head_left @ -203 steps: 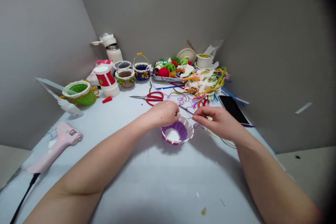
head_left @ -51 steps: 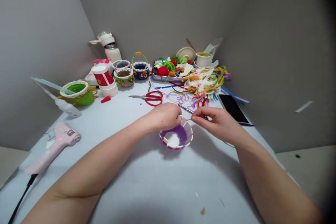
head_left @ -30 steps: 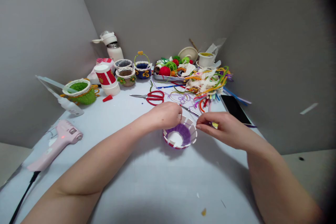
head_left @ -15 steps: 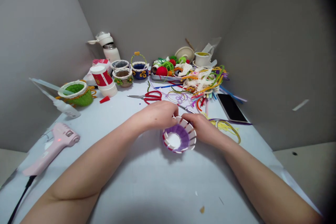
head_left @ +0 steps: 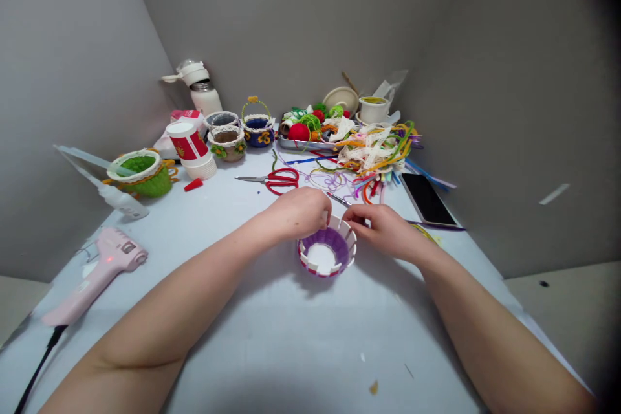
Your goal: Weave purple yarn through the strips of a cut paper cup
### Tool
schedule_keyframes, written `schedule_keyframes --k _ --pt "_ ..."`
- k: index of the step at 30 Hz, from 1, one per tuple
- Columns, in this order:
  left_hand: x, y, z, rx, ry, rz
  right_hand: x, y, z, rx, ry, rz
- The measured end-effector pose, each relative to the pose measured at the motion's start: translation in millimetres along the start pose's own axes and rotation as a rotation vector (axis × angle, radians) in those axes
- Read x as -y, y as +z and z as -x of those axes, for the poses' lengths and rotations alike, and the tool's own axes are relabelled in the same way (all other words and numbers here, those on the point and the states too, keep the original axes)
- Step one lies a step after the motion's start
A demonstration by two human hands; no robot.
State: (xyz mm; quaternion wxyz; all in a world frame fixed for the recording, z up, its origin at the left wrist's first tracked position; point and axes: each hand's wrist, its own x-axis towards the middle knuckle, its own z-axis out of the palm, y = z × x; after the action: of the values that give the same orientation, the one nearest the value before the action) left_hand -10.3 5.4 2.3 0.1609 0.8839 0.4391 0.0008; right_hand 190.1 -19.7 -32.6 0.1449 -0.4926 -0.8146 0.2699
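Observation:
A paper cup (head_left: 322, 260) with its wall cut into upright strips stands on the table in front of me. Purple yarn (head_left: 341, 247) is woven between the strips, lining the lower wall. My left hand (head_left: 306, 212) grips the cup's far left rim, fingers bent over the edge. Just right of the rim, my right hand (head_left: 376, 226) has its thumb and fingers pinched together close to the strips. What the right fingertips hold is too small to make out. Red-handled scissors (head_left: 283, 180) lie beyond my left hand.
A pink glue gun (head_left: 99, 272) lies at left, near a glue bottle (head_left: 123, 202) and a green basket (head_left: 148, 174). Stacked paper cups (head_left: 191, 149) and small decorated baskets stand behind. Tangled yarn and lace (head_left: 373, 149) and a phone (head_left: 427, 199) are at right.
My right hand has moved slightly right, off the cup's rim. The cup has shifted a little left and turned more upright. My left hand stays on the rim.

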Motion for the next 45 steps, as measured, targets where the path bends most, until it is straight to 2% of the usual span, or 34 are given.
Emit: schedule_keyframes --k 4,11,17,23,30,36,45 --pt "-4.5 -1.3 2.3 -0.003 -0.032 -0.012 4.0 -10.2 6.5 -0.005 0.021 -0.09" --pt "-9.1 2.4 1.0 -0.026 -0.022 -0.035 9.9 -8.9 8.2 -0.144 0.032 -0.226" --pt "-10.5 2.4 0.6 -0.009 -0.038 -0.053 18.4 -5.0 10.3 -0.219 -0.023 -0.179" --pt "-9.6 2.1 0.5 -0.006 -0.045 -0.057 22.3 -15.3 19.6 -0.169 -0.103 -0.072" --pt "-7.5 -3.6 2.4 0.046 -0.064 -0.057 7.2 -24.4 15.5 -0.108 -0.003 -0.078" --pt "-4.5 -7.3 4.8 0.083 -0.049 -0.094 -2.0 -6.0 4.5 0.142 0.017 -0.062" --pt "-3.1 -3.8 3.7 0.05 0.054 0.016 -0.3 19.3 -3.0 0.017 0.003 -0.06"
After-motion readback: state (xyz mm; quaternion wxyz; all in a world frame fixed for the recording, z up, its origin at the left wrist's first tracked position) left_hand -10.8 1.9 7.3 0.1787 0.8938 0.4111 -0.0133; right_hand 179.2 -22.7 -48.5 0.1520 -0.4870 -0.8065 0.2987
